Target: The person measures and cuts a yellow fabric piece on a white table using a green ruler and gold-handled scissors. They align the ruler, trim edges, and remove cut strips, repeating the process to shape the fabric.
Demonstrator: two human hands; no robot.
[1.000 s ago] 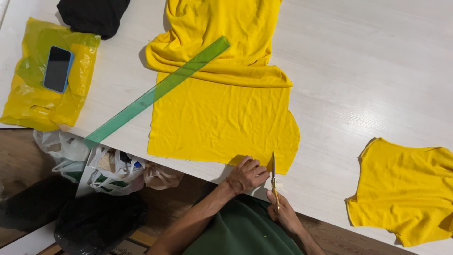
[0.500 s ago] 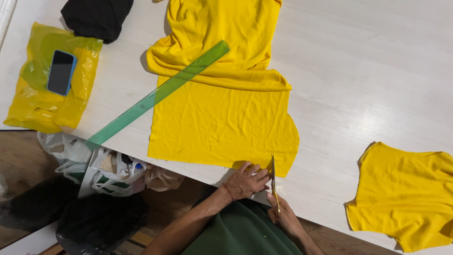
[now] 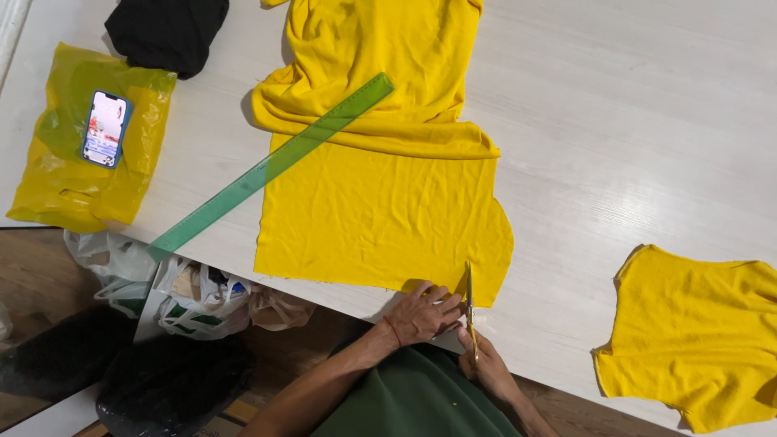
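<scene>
Scissors [image 3: 469, 311], gripped in the right hand [image 3: 484, 368] at the desk's near edge, point straight away into the yellow fabric [image 3: 380, 214], whose hem the flat, empty left hand [image 3: 421, 311] pins just beside the blades.

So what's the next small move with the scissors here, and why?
Probably push the scissors a little further up into the yellow cloth. The blades have only just entered its near edge, the right hand grips the handles, and the left hand presses the cloth flat just beside the blades, so most of the cloth ahead is uncut.
</scene>
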